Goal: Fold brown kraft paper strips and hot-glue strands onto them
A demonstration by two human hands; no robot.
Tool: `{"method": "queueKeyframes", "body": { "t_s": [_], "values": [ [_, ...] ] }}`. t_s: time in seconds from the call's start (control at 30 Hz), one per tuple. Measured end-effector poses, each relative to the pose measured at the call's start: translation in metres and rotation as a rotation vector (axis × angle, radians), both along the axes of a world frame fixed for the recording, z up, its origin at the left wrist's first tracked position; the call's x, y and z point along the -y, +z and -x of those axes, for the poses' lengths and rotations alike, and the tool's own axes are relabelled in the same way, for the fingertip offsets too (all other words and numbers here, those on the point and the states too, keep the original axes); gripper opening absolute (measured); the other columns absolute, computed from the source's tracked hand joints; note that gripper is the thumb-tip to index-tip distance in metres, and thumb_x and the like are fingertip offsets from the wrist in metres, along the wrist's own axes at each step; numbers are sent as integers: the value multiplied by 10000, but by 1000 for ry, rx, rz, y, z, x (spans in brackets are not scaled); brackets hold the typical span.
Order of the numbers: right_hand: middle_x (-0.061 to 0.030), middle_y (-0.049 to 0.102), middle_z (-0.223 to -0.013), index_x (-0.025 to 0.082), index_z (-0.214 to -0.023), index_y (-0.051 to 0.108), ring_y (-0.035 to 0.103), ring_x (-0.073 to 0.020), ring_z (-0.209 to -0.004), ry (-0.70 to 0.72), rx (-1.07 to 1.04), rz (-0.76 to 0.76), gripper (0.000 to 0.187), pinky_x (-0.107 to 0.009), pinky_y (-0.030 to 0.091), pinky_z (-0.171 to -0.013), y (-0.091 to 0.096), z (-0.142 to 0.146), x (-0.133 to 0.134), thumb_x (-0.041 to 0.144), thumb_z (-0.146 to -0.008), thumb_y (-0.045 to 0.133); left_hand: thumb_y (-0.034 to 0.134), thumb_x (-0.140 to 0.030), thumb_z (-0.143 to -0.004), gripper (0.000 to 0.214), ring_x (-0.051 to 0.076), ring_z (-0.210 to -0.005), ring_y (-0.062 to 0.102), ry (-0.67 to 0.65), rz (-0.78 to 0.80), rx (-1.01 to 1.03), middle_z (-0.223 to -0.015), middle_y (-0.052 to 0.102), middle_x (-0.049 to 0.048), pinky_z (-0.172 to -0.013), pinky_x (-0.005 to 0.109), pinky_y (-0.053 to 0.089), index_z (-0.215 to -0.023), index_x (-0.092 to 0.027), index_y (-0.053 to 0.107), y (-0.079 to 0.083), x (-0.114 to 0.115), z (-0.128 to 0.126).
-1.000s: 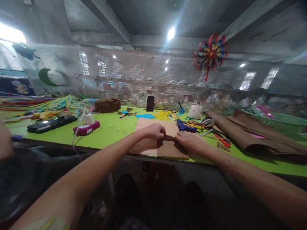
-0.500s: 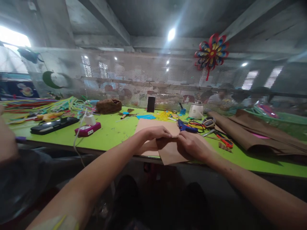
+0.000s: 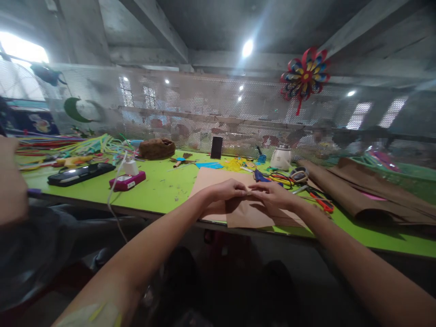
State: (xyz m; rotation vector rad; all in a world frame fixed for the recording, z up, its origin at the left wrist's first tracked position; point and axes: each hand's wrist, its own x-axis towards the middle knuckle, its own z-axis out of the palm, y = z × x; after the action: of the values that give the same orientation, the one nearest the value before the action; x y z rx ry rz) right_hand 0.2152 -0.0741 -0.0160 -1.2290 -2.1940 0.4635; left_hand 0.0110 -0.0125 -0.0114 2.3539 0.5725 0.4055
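Observation:
A sheet of brown kraft paper [image 3: 247, 217] lies at the table's front edge, over other sheets of light brown paper [image 3: 207, 181]. My left hand [image 3: 229, 190] is closed at the sheet's far edge, thumb and fingers pinching it. Facing it from the other side, my right hand [image 3: 274, 195] has its fingers stretched towards the left, the tips and thumb on the same edge. The two hands' fingertips almost meet there. What lies beneath my right palm is hidden. Just behind that hand is a blue glue gun [image 3: 261, 176], partly covered.
Orange-handled cutters [image 3: 322, 202] and a roll of tape [image 3: 299, 174] lie to the right, beside large brown paper sheets [image 3: 354, 195]. A purple power strip [image 3: 127, 181], black case [image 3: 81, 174] and phone [image 3: 216, 147] are on the green table [image 3: 160, 181]. Another person's arm [image 3: 13, 181] is at left.
My right hand's fingers have straightened from a tighter pinch and reach further left over the edge. The paper's near part now lies lower and flatter. My left hand keeps its grip.

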Motion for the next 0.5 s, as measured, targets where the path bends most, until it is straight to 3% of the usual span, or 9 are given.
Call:
{"method": "queueKeyframes", "body": {
  "t_s": [0.13,0.33,0.5],
  "values": [
    [-14,579,-635,135,-717,634,491,-133,-595,40,-14,119,386,-239,388,-548,-2,6,-7,479,-810,487,473,-358,-832,317,131,-743,522,13,-52,-9,-863,644,47,-683,228,393,-936,-107,638,2,3,0],
    [12,517,-616,132,-697,602,423,-103,-557,35,-309,212,363,-219,321,-500,-18,13,-5,492,-739,579,460,-416,-832,362,127,-674,514,72,-200,-62,-802,650,47,-608,223,366,-902,-118,653,-1,6,3],
    [25,474,-588,130,-656,578,391,-94,-546,-17,-282,154,335,-216,287,-492,-14,7,-2,455,-736,587,437,-434,-826,369,127,-644,510,158,-211,-80,-748,635,37,-568,223,341,-830,-129,646,1,8,11]
  ]
}}
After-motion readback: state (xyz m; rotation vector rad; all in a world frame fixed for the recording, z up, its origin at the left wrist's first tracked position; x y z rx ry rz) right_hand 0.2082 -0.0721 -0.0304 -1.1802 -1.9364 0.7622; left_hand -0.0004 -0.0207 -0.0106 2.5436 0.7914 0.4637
